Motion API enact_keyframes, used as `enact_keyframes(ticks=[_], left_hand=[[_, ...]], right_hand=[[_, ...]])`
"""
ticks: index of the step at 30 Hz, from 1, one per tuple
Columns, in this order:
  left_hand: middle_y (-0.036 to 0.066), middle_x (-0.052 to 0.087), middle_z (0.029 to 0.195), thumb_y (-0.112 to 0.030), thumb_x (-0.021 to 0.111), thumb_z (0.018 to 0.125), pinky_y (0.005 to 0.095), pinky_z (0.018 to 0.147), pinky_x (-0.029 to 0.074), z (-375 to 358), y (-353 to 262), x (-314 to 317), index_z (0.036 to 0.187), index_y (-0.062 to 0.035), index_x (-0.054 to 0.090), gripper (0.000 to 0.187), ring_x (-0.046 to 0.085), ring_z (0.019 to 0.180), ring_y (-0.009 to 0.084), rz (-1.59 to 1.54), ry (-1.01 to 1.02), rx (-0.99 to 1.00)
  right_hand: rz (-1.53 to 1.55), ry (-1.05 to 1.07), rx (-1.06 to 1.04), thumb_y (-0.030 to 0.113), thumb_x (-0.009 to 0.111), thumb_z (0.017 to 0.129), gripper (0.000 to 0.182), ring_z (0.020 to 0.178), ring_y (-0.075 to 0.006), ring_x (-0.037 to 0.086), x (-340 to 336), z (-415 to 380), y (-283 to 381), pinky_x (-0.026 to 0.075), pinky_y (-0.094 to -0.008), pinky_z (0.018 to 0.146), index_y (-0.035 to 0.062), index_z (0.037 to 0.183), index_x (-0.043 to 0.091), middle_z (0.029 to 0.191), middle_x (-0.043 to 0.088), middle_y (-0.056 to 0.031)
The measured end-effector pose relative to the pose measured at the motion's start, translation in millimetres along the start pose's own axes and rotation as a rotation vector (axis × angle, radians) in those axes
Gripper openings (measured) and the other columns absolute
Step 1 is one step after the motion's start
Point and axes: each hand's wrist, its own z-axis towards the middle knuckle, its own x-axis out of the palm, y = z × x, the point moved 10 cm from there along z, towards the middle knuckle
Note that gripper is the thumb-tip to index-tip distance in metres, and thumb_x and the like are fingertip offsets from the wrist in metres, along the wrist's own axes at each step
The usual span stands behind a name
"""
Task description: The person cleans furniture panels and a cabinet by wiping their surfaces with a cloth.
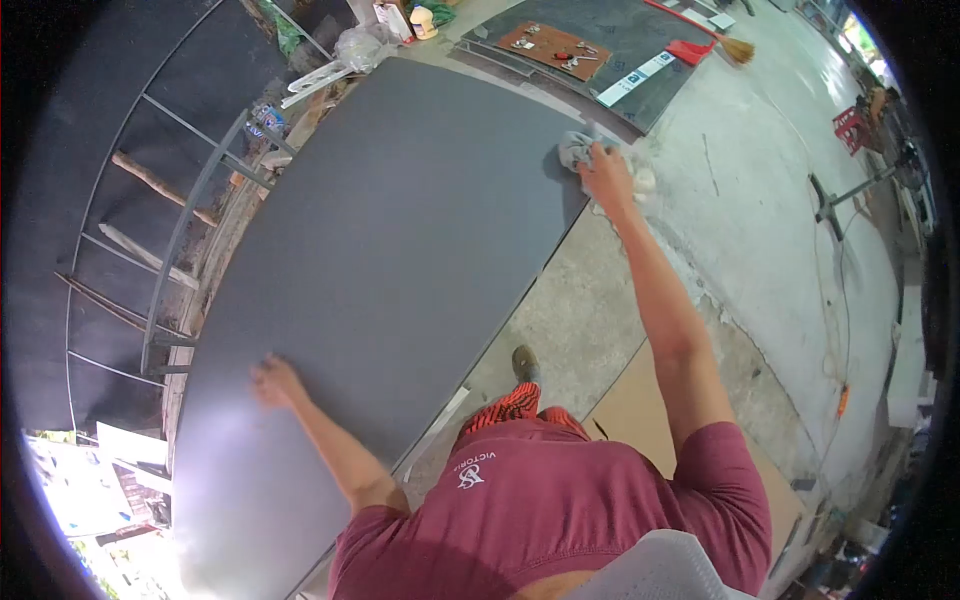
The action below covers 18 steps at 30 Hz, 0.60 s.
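A large dark grey panel [400,230] stretches across the view in front of me. At its far right corner my right hand [608,178] is closed on a crumpled light grey cloth [576,150], which lies against the panel's edge. My left hand [277,384] is over the panel's near left part, with nothing visible in it. Its fingers are blurred, so whether they are spread or curled, or touch the surface, cannot be made out.
Beyond the panel, a dark board [640,55] carries a brown sheet [553,50] with small tools, a white-and-blue strip [636,79] and a red dustpan [690,50]. A broom [738,50] lies nearby. Metal frame bars [185,215] and sticks [150,180] line the left. Cardboard [640,405] lies on the floor.
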Motion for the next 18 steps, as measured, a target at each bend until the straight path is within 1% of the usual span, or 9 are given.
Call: enact_keyframes(ticks=[1,3,4,6,7,8,10,13,18], left_hand=[[0.023,0.033,0.134,-0.051,0.043,0.086,0.0524,0.092,0.033,-28,-55,-33,0.125,-0.0097,0.044,0.057,0.037,0.119,0.0412,-0.066,-0.053,0.079],[0.023,0.035,0.132,-0.048,0.047,0.085,0.0528,0.092,0.033,-60,-142,-52,0.127,-0.0090,0.042,0.057,0.036,0.118,0.0424,-0.123,0.091,0.238],[0.023,0.035,0.131,-0.046,0.048,0.085,0.0527,0.093,0.032,-74,-177,-56,0.127,-0.0090,0.041,0.057,0.036,0.118,0.0427,-0.148,0.051,0.325],[0.023,0.035,0.131,-0.044,0.049,0.085,0.0521,0.095,0.030,-105,-240,-62,0.128,-0.0084,0.040,0.056,0.035,0.119,0.0427,-0.199,-0.001,0.471],[0.023,0.034,0.132,-0.042,0.049,0.085,0.0514,0.096,0.029,-121,-266,-65,0.128,-0.0079,0.040,0.056,0.034,0.120,0.0425,-0.221,-0.014,0.526],[0.024,0.033,0.133,-0.041,0.049,0.086,0.0506,0.098,0.028,-136,-291,-71,0.129,-0.0074,0.039,0.056,0.033,0.121,0.0419,-0.301,0.043,0.583],[0.024,0.031,0.134,-0.040,0.049,0.086,0.0498,0.100,0.026,-147,-305,-69,0.130,-0.0069,0.038,0.055,0.031,0.122,0.0412,-0.363,0.096,0.623],[0.025,0.028,0.137,-0.038,0.049,0.087,0.0490,0.103,0.023,-146,-314,-58,0.132,-0.0067,0.036,0.056,0.028,0.125,0.0404,-0.417,0.088,0.652],[0.025,0.024,0.139,-0.041,0.045,0.089,0.0497,0.104,0.020,-151,-308,-60,0.134,-0.0078,0.034,0.056,0.024,0.128,0.0408,-0.308,0.141,0.515]], right_hand=[[0.018,0.030,0.088,0.023,0.064,0.073,0.035,0.090,-0.0335,0.054,-2,11,-12,0.046,-0.0449,0.072,0.0078,0.102,0.053,0.096,0.054,-0.0170],[0.140,0.034,-0.070,0.020,0.060,0.075,0.031,0.086,-0.0336,0.054,-20,6,48,0.045,-0.0438,0.072,0.0045,0.101,0.052,0.096,0.054,-0.0175],[0.078,-0.099,-0.373,0.017,0.055,0.075,0.026,0.083,-0.0318,0.055,-21,-13,105,0.043,-0.0425,0.074,0.0010,0.096,0.053,0.092,0.055,-0.0173],[0.005,0.149,-0.582,0.013,0.055,0.069,0.017,0.085,-0.0294,0.055,21,-71,201,0.043,-0.0426,0.076,0.0016,0.082,0.057,0.086,0.057,-0.0158],[0.206,0.362,-0.594,0.015,0.056,0.068,0.015,0.087,-0.0277,0.055,20,-106,238,0.043,-0.0452,0.077,0.0052,0.079,0.058,0.082,0.057,-0.0134],[0.209,0.254,-0.857,0.016,0.058,0.066,0.017,0.086,-0.0263,0.056,32,-157,267,0.045,-0.0450,0.076,0.0073,0.081,0.059,0.082,0.055,-0.0128],[0.466,0.282,-0.867,0.016,0.059,0.065,0.020,0.084,-0.0277,0.056,20,-182,283,0.047,-0.0430,0.075,0.0071,0.084,0.060,0.085,0.054,-0.0132],[0.451,0.422,-0.819,0.015,0.060,0.065,0.020,0.082,-0.0287,0.057,62,-139,242,0.048,-0.0399,0.074,0.0059,0.083,0.059,0.090,0.054,-0.0156],[0.027,0.109,-0.334,0.022,0.057,0.071,0.023,0.079,-0.0329,0.057,36,66,39,0.047,-0.0433,0.068,0.0051,0.088,0.057,0.087,0.056,-0.0183]])
